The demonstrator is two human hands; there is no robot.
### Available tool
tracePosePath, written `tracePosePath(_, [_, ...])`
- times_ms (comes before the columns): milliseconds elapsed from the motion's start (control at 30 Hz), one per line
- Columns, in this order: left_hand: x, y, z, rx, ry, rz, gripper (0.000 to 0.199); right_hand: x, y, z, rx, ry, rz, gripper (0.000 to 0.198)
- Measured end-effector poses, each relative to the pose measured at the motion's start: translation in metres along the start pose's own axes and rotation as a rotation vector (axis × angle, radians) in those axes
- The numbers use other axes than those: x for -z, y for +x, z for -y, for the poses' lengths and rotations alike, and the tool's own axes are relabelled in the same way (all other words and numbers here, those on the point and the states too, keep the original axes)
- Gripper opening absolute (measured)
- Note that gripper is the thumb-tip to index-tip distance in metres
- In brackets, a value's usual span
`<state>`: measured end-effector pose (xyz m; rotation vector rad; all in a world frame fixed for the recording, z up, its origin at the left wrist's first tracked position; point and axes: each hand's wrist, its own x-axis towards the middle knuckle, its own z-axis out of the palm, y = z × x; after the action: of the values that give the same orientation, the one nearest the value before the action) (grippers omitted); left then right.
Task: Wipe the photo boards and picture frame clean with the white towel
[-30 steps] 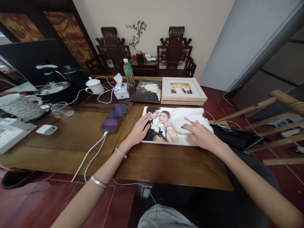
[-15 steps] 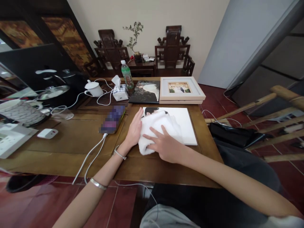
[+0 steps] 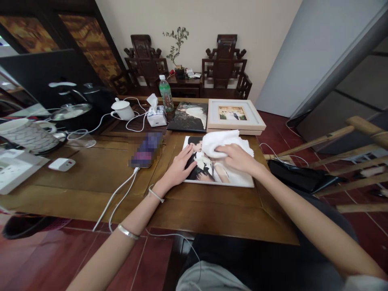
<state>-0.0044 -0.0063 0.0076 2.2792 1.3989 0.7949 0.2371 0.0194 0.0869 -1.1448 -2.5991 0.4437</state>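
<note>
A photo panel with a printed picture of people lies flat on the wooden table before me. My left hand rests on its left edge, palm down with fingers stretched out. On the panel's upper right lies a bunched white cloth, gripped by my right hand. The cloth hides the top right of the picture, and my right fingertips are partly sunk in its folds.
Behind the panel lie a dark photo panel and a light-framed picture. A green-labelled bottle, a tissue box and a lidded white cup stand further left. A phone on a white cable lies left of my hand.
My right hand has moved the cloth up and to the right, uncovering more of the picture. My left hand has shifted from beside the cloth onto the panel's left edge.
</note>
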Motion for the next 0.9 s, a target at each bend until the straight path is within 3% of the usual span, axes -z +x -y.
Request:
tracePosePath(100, [-0.001, 0.000, 0.001, -0.014, -0.012, -0.018, 0.058, -0.001, 0.039, 0.000, -0.010, 0.164, -0.088, 0.046])
tracePosePath(200, [-0.002, 0.000, 0.002, -0.004, -0.010, -0.028, 0.057, -0.004, 0.078, 0.009, 0.016, 0.256, -0.064, 0.045])
tracePosePath(333, [-0.001, 0.000, 0.001, 0.008, -0.005, -0.029, 0.057, -0.007, 0.116, 0.025, 0.059, 0.190, 0.051, 0.044])
tracePosePath(433, [0.000, 0.000, 0.000, 0.012, -0.009, -0.022, 0.057, -0.003, 0.123, 0.028, 0.056, 0.066, 0.114, 0.041])
tracePosePath(567, [0.001, 0.000, 0.000, 0.019, -0.024, -0.012, 0.057, 0.010, 0.097, 0.008, 0.014, 0.005, 0.125, 0.046])
tracePosePath(733, [0.003, 0.000, -0.004, 0.021, -0.034, -0.001, 0.056, 0.029, 0.042, -0.045, -0.107, -0.026, 0.022, 0.052])
tracePosePath(833, [0.004, 0.000, -0.006, 0.023, -0.028, -0.001, 0.057, 0.029, 0.005, -0.067, -0.131, -0.036, -0.036, 0.055])
tracePosePath(900, [0.003, 0.000, -0.006, 0.025, -0.032, 0.000, 0.057, 0.023, -0.023, -0.066, -0.127, -0.033, -0.061, 0.057])
